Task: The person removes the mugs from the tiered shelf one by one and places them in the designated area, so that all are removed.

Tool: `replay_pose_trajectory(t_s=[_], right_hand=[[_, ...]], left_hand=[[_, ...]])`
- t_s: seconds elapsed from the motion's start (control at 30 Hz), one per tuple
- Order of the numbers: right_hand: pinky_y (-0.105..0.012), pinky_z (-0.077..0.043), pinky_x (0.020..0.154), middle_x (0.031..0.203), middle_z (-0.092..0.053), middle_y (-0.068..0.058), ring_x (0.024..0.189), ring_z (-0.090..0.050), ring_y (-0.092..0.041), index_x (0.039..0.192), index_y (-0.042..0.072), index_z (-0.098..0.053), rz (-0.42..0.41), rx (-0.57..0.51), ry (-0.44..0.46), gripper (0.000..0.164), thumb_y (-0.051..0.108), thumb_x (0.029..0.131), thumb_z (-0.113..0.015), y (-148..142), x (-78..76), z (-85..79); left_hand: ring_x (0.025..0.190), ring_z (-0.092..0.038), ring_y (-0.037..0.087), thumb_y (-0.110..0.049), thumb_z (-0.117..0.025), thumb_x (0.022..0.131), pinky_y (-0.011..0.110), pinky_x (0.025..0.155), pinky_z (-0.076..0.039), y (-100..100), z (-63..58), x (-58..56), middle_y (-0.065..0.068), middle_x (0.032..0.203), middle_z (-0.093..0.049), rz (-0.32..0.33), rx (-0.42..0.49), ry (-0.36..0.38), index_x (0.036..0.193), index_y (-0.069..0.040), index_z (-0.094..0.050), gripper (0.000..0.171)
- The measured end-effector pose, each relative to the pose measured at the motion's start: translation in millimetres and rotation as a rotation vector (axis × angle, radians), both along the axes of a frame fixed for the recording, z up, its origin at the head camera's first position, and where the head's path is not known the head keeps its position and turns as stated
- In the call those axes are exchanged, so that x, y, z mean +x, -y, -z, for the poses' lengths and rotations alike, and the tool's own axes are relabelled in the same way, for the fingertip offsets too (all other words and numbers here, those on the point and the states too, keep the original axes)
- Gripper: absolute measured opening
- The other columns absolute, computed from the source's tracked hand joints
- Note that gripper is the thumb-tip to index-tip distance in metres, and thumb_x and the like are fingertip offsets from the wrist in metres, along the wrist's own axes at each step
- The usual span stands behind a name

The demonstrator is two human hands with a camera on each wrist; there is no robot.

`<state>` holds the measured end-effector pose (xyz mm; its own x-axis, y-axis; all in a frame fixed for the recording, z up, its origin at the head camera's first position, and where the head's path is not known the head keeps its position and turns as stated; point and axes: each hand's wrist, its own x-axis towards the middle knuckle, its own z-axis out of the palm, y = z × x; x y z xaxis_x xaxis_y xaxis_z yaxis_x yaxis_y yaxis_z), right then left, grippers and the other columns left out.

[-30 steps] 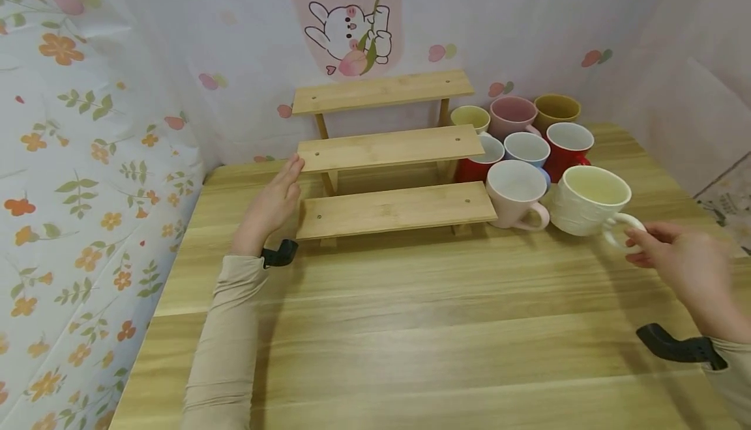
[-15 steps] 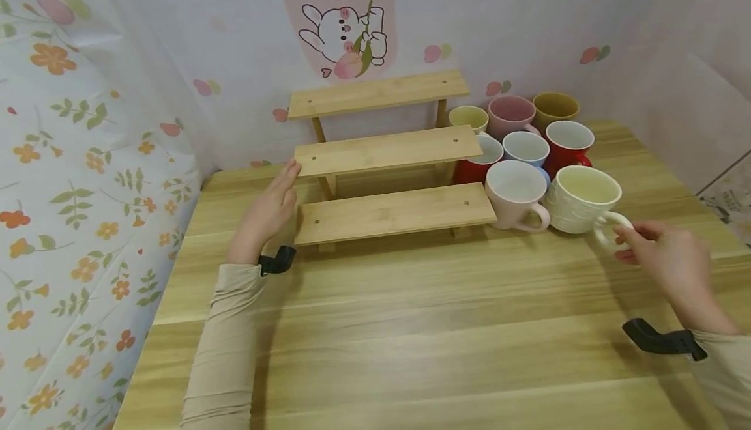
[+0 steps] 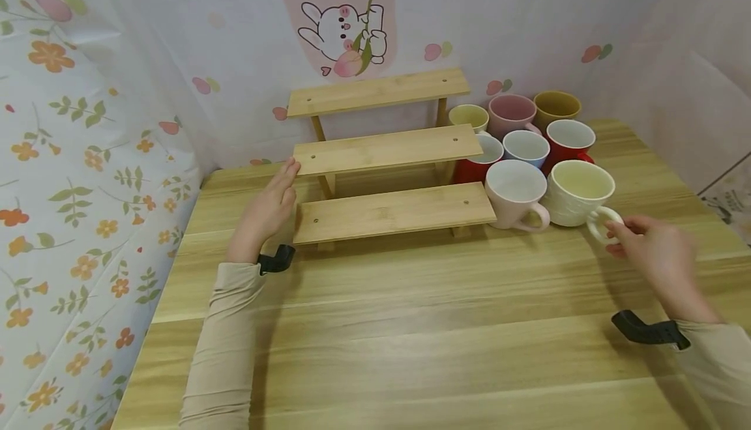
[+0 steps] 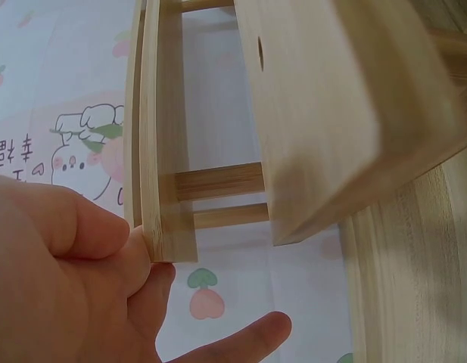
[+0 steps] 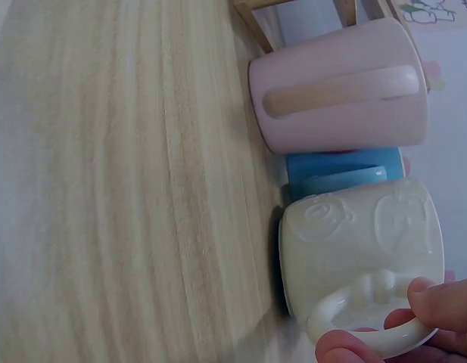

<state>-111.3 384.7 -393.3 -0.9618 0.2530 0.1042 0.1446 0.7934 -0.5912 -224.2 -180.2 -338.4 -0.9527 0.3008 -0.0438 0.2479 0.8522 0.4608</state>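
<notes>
In the head view, my right hand (image 3: 660, 254) pinches the handle of a cream mug (image 3: 577, 189). The right wrist view shows raised patterns on this mug (image 5: 354, 234), with thumb and fingers at its handle. It stands beside a pale pink mug (image 3: 513, 192); whether its base fully meets the table cannot be told. My left hand (image 3: 264, 218) rests its extended fingertips against the left end of the middle board of a three-tier wooden rack (image 3: 387, 150). Up close in the left wrist view, fingers touch that board's end (image 4: 172, 246).
Behind the cream mug stand a red mug (image 3: 569, 137), a blue mug (image 3: 525, 146), a mauve mug (image 3: 510, 114) and a mustard mug (image 3: 556, 105). Another red mug (image 3: 487, 153) and a yellow mug (image 3: 468, 117) sit close to the rack. A printed curtain (image 3: 235, 45) hangs behind.
My right hand has moved left and slightly back with the cream mug, bringing it closer to the pink mug and more upright. The left hand stays at the rack; the head view has shifted slightly.
</notes>
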Motion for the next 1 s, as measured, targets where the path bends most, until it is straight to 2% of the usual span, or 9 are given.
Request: replay_pose_trajectory(t_s=[0.17,0.37,0.6,0.7,0.77,0.9,1.0], right_hand=[[-0.01,-0.035,0.052,0.063,-0.071,-0.005,0.048,-0.046,0.023,0.108,-0.011,-0.063,-0.009,0.008,-0.002,0.04,0.026,0.098,-0.053,7.4,-10.0,1.1],[-0.011,-0.039,0.048,0.059,-0.07,0.001,0.048,-0.049,0.022,0.111,-0.013,-0.062,-0.008,-0.032,0.003,0.043,0.027,0.097,-0.053,13.0,-17.4,3.0],[-0.01,-0.043,0.046,0.058,-0.069,0.005,0.048,-0.053,0.017,0.109,-0.016,-0.061,-0.027,-0.09,0.009,0.042,0.024,0.097,-0.053,9.8,-16.2,3.9],[-0.011,-0.041,0.052,0.061,-0.071,0.002,0.049,-0.054,0.017,0.106,-0.011,-0.064,-0.05,-0.043,0.051,0.042,0.028,0.097,-0.052,6.6,-16.2,0.5],[-0.017,-0.04,0.054,0.064,-0.072,-0.001,0.051,-0.054,0.015,0.103,-0.006,-0.066,-0.06,0.016,0.089,0.042,0.033,0.097,-0.051,4.8,-17.2,-2.6],[-0.029,-0.035,0.055,0.067,-0.072,-0.006,0.054,-0.056,0.002,0.102,-0.001,-0.067,-0.103,0.156,0.131,0.042,0.037,0.097,-0.051,1.4,-21.2,-7.7],[-0.033,-0.036,0.055,0.067,-0.071,-0.007,0.057,-0.058,-0.013,0.104,-0.004,-0.065,-0.128,0.204,0.139,0.045,0.038,0.096,-0.052,1.1,-24.0,-10.6]], left_hand=[[0.147,-0.01,0.028,-0.025,-0.017,0.103,0.052,0.117,-0.015,2.4,-0.3,-0.4,-0.004,0.162,0.0,-0.009,0.005,0.009,0.155,-0.018,-0.009,0.053],[0.147,-0.014,0.03,-0.025,-0.018,0.103,0.052,0.117,-0.017,2.8,-0.3,0.5,-0.005,0.162,-0.002,-0.016,-0.001,-0.004,0.155,-0.018,-0.011,0.053],[0.147,-0.014,0.028,-0.027,-0.018,0.104,0.051,0.117,-0.017,0.1,1.6,-0.9,-0.006,0.162,-0.002,-0.012,0.018,-0.015,0.155,-0.019,-0.01,0.053],[0.147,-0.015,0.028,-0.025,-0.019,0.104,0.051,0.117,-0.017,-0.9,2.1,-0.9,-0.006,0.161,-0.002,-0.014,0.016,-0.028,0.155,-0.019,-0.01,0.053],[0.147,-0.015,0.028,-0.024,-0.02,0.103,0.051,0.117,-0.018,-1.1,2.6,-0.5,-0.006,0.162,-0.002,-0.021,0.011,-0.032,0.155,-0.019,-0.01,0.053],[0.145,-0.019,0.03,-0.027,-0.02,0.104,0.053,0.115,-0.022,-2.3,3.7,2.5,-0.008,0.161,-0.002,-0.047,0.0,-0.035,0.155,-0.022,-0.009,0.053],[0.144,-0.021,0.031,-0.029,-0.02,0.105,0.054,0.114,-0.024,-3.1,4.4,4.8,-0.008,0.161,-0.002,-0.059,-0.007,-0.044,0.155,-0.022,-0.009,0.052]])
